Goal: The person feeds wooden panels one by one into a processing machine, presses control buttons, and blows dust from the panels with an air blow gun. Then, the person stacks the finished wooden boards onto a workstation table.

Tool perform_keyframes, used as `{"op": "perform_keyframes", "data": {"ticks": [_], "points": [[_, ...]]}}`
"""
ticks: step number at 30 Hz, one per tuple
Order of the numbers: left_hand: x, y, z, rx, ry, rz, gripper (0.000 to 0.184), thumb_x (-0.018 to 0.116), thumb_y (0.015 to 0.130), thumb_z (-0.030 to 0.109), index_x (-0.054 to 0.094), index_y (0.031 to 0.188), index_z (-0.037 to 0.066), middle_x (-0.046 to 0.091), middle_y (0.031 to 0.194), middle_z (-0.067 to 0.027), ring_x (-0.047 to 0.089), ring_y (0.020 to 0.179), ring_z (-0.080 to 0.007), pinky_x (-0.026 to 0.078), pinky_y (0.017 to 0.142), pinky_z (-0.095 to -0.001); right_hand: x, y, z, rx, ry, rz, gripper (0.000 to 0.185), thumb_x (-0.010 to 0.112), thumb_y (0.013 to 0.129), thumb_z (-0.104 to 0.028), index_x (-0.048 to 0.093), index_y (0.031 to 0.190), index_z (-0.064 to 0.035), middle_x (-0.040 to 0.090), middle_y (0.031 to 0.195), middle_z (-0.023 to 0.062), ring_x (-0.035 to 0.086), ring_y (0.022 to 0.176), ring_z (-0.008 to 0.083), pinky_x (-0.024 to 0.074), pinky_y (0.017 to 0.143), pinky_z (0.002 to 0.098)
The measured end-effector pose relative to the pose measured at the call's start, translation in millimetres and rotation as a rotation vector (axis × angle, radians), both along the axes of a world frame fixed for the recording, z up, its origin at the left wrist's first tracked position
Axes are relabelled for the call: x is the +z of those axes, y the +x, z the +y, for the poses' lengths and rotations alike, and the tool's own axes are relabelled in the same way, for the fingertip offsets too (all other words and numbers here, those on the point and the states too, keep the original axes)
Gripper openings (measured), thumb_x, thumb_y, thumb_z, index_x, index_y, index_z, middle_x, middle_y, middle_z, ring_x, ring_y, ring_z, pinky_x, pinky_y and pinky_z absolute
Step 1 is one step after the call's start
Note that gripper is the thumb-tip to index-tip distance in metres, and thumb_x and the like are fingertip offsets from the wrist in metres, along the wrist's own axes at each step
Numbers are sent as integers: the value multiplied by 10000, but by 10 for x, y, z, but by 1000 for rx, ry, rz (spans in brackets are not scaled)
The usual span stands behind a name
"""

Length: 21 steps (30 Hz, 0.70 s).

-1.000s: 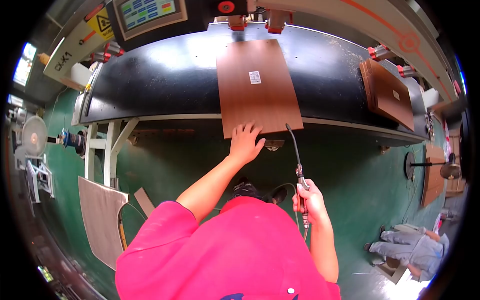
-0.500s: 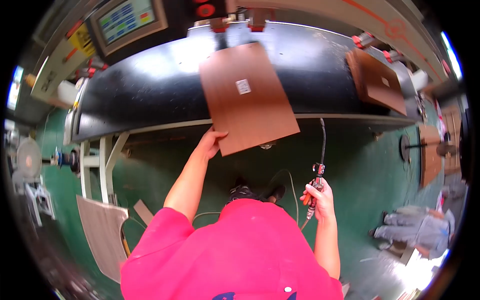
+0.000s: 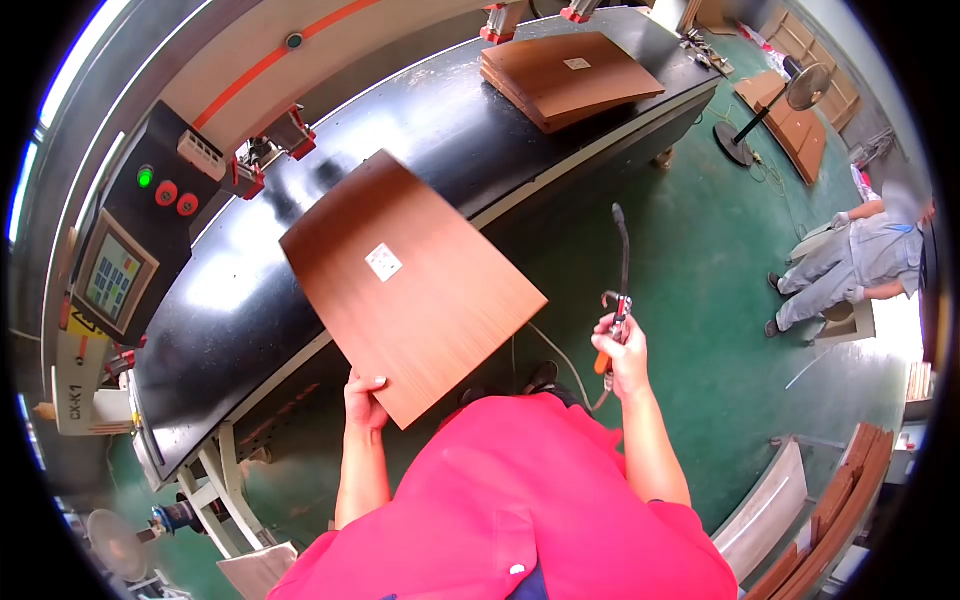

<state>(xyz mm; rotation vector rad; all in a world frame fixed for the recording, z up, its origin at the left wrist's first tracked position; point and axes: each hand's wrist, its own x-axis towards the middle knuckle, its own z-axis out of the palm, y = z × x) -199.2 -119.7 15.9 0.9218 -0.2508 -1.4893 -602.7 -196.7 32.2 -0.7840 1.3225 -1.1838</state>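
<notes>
My left hand (image 3: 364,402) grips the near left corner of a brown wood-grain panel (image 3: 430,330), thumb on top. A white label (image 3: 383,262) is stuck on the panel's face. The panel's far part lies over the black machine table (image 3: 230,290), and its near end sticks out past the table edge; whether it touches the surface I cannot tell. In my right hand (image 3: 624,357) is an air blow gun (image 3: 618,310) with a long dark nozzle pointing away from me. A hose (image 3: 570,365) trails from its base.
More brown panels (image 3: 570,75) are stacked at the table's far end. A control box with a touchscreen (image 3: 115,272) stands at the left. A floor fan (image 3: 735,143), leaning boards (image 3: 785,125) and a person in grey (image 3: 860,255) are to the right. Curved panels (image 3: 830,510) stand at lower right.
My view has turned to the right. The panel in my left hand has moved with me and now sits angled across the table edge. The air blow gun stays in my right hand.
</notes>
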Motion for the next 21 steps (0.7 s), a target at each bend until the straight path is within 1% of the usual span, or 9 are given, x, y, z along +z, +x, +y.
{"op": "perform_keyframes", "data": {"ticks": [3, 4, 5, 8, 9, 14, 17, 18, 21], "points": [[227, -287, -299, -71, -35, -43, 839, 597, 587, 31, 389, 1397, -31, 558, 1299, -192, 554, 1201, -372, 443, 1066, -491, 72, -249, -348, 15, -42, -102, 291, 727, 802, -13, 611, 1068, -8, 645, 937, 54, 620, 793, 133, 512, 767, 285], [292, -383, -424, -92, -45, -54, 846, 602, 576, 38, 393, 1392, -33, 564, 1290, -194, 562, 1188, -373, 452, 1056, -494, 96, -314, -471, 5, -73, -123, 301, 723, 837, -55, 613, 1110, 6, 668, 985, 94, 659, 804, 181, 527, 794, 310], [362, -467, -560, -132, -48, -59, 852, 602, 562, 48, 399, 1385, -35, 570, 1275, -197, 572, 1167, -374, 463, 1041, -495, 161, -398, -582, 32, -89, -182, 349, 719, 860, -93, 600, 1167, 19, 674, 1042, 132, 686, 840, 230, 536, 823, 336], [594, -760, -1048, -251, -72, -74, 862, 597, 529, 76, 416, 1364, -38, 585, 1234, -208, 595, 1110, -377, 493, 996, -498, 410, -581, -890, 73, -133, -391, 464, 739, 873, -158, 557, 1259, 24, 651, 1171, 188, 698, 889, 260, 536, 849, 358], [691, -873, -1214, -293, -86, -87, 860, 592, 523, 84, 422, 1357, -36, 587, 1224, -212, 600, 1094, -377, 502, 980, -500, 394, -685, -997, 108, -155, -438, 534, 755, 865, -185, 530, 1289, 50, 651, 1186, 191, 692, 926, 244, 535, 862, 357], [1005, -1340, -2027, -446, -75, -138, 799, 610, 483, 78, 502, 1264, -49, 626, 1134, -205, 626, 1008, -352, 526, 923, -462, 746, -1004, -1168, 192, -204, -535, 607, 732, 810, -84, 478, 1333, 89, 665, 1173, 158, 658, 1027, 218, 510, 927, 346], [1085, -1528, -2570, -577, -58, -181, 782, 607, 487, 80, 517, 1254, -46, 628, 1138, -207, 626, 1006, -350, 522, 930, -465, 786, -1210, -1277, 166, -232, -445, 602, 699, 779, -63, 482, 1325, 67, 677, 1099, 117, 660, 1005, 209, 516, 926, 342], [1056, -1544, -2785, -646, -69, -171, 780, 612, 523, 67, 510, 1288, -40, 628, 1166, -208, 628, 1025, -346, 517, 937, -468, 728, -1264, -1340, 138, -232, -415, 560, 696, 780, -63, 503, 1293, 53, 673, 1105, 119, 659, 1009, 222, 521, 923, 352], [977, -1594, -3465, -780, -28, -201, 786, 607, 557, 43, 495, 1330, -32, 626, 1191, -205, 632, 1045, -349, 513, 942, -480, 530, -1258, -1600, 17, -233, -453, 517, 691, 780, -51, 523, 1260, 39, 666, 1123, 126, 655, 1020, 236, 526, 922, 366]]}}
